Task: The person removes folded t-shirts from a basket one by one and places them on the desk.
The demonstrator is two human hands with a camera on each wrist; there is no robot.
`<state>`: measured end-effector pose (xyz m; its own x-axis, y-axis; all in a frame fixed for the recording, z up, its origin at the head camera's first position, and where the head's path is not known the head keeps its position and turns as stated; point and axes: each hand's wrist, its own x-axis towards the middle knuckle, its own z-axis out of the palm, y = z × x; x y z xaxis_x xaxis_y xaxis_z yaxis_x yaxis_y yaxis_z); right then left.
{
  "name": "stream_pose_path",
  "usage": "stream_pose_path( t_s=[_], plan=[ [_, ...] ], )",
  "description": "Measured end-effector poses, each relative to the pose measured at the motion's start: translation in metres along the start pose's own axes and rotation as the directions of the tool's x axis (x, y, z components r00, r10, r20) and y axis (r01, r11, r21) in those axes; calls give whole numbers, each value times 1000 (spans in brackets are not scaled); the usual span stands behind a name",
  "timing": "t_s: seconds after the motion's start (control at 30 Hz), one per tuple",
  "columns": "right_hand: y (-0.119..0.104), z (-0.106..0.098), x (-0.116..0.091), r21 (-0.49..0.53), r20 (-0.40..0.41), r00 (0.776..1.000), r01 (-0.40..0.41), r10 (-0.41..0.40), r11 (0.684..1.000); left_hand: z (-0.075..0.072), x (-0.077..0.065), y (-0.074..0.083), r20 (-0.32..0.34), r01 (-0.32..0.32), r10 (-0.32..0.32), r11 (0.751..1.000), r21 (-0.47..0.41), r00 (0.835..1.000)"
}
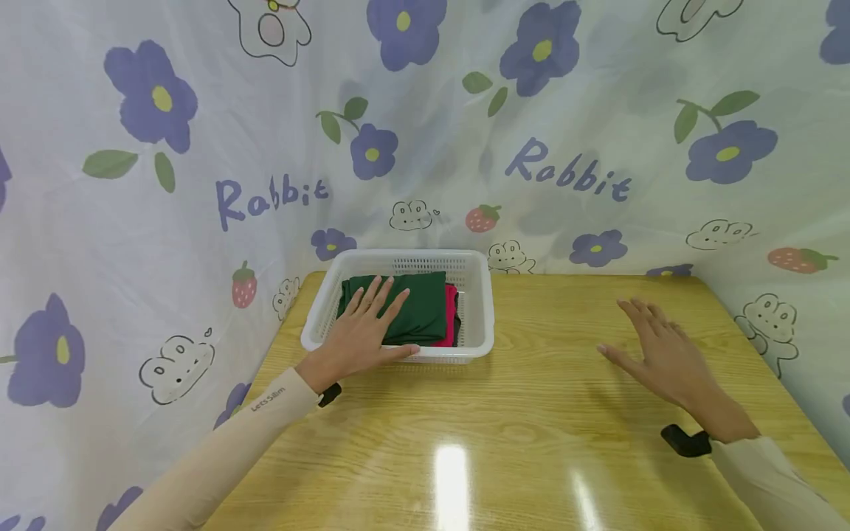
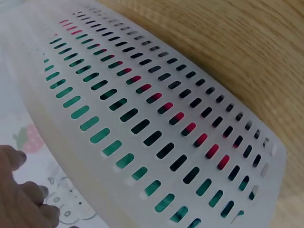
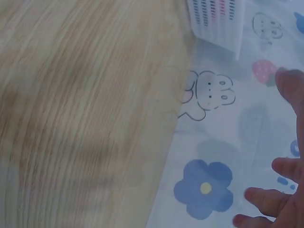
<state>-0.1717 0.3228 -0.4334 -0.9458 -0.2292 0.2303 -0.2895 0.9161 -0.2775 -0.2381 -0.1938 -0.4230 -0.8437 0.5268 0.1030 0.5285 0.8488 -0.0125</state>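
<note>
A white plastic basket (image 1: pixel 479 310) with slotted walls stands at the back left of the table. Inside it lies a folded dark green cloth (image 1: pixel 421 310) on top of a red cloth (image 1: pixel 453 317), with something dark beneath. My left hand (image 1: pixel 361 332) is over the basket's front left, fingers spread and straight above the green cloth; whether it touches is unclear. Through the basket wall (image 2: pixel 142 109) in the left wrist view, green and red show in the slots. My right hand (image 1: pixel 671 361) hovers over the right side of the table, fingers extended, holding nothing.
The wooden table (image 1: pixel 531 413) reaches back to a hanging sheet (image 1: pixel 438 147) printed with flowers, rabbits and strawberries. This sheet also encloses the left and right sides. Each wrist wears a black device, such as the right wrist's one (image 1: pixel 687 441).
</note>
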Motion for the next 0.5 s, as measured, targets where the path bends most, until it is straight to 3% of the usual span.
stream_pose_path(
  t_s=[0.23,0.5],
  plan=[
    [-14,4,8,69,-61,998,12,-8,998,-4,4,-6,-19,45,-50,981,-189,999],
    [-34,15,27,219,-18,1000,7,-4,976,-7,9,-19,-45,100,-124,929,-358,991]
  ],
)
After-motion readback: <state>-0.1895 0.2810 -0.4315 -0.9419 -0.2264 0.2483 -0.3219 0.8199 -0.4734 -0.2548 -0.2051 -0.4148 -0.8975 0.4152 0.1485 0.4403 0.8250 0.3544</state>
